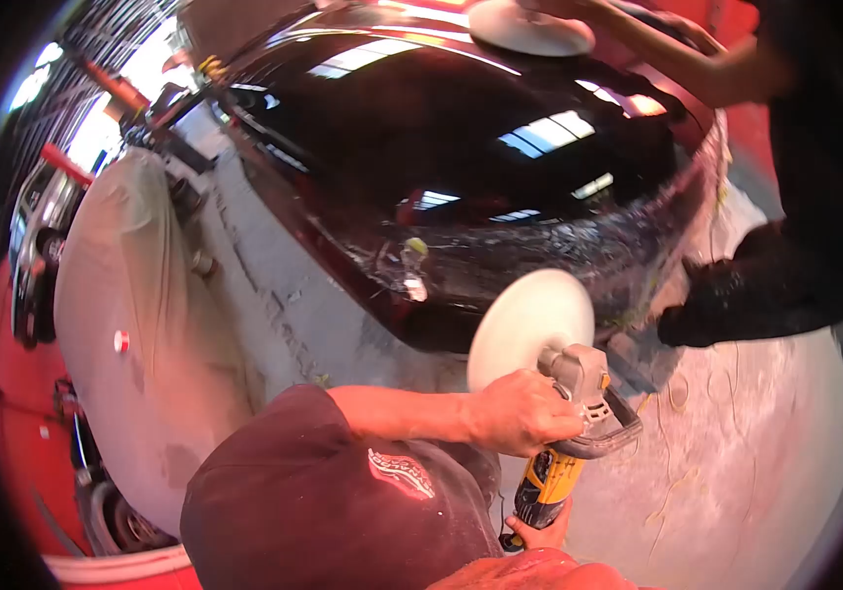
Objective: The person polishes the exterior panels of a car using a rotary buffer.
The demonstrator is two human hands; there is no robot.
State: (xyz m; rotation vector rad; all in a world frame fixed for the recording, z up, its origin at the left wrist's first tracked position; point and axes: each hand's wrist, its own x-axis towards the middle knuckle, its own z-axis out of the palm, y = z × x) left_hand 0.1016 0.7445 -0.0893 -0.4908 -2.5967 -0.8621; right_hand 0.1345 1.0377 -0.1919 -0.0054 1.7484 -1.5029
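Note:
My left hand [523, 413] is wrapped round the front handle of a yellow and black polisher [551, 482]. Lower down, my right hand [546, 533] grips the rear of its body, with part of the fingers hidden. The white round pad [527, 324] of the polisher is tilted in front of me, close to the lower front of a glossy dark car [392, 147]. Whether the pad touches the car I cannot tell. Clear plastic film [628, 236] covers the car's near lower edge.
Another person [824, 197] in dark clothes stands at the right, an arm reaching over the car to a second white pad [529, 28]. A covered vehicle [136, 295] stands left. A thin cord [672, 482] lies on the floor, and a silver car [38, 231] is farther back.

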